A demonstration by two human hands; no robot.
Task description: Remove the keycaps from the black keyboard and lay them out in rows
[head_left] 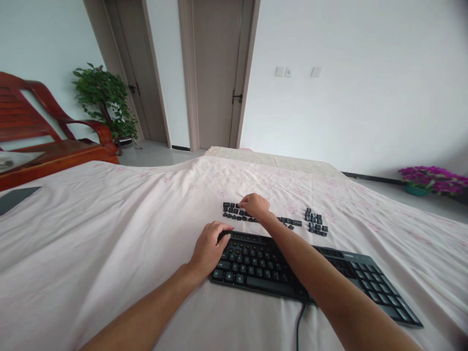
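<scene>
Keyboard [256, 271] lies on the cloth [127, 234], lower rows capped, several upper positions [238, 251] bare; left hand [212, 247] grips its far-left corner, right hand [256, 204], fingertips close together, reaches loose keycaps [230, 210] beyond, grasp indeterminable.

Keyboard [263, 282] on cloth [127, 234]. Loose keycaps [230, 210] on cloth behind keyboard; second cluster [311, 227] to their right. Bench [84, 148] far left, plant [104, 90] beside it. Doors [217, 73] behind. Flowers [435, 179] far right.
</scene>
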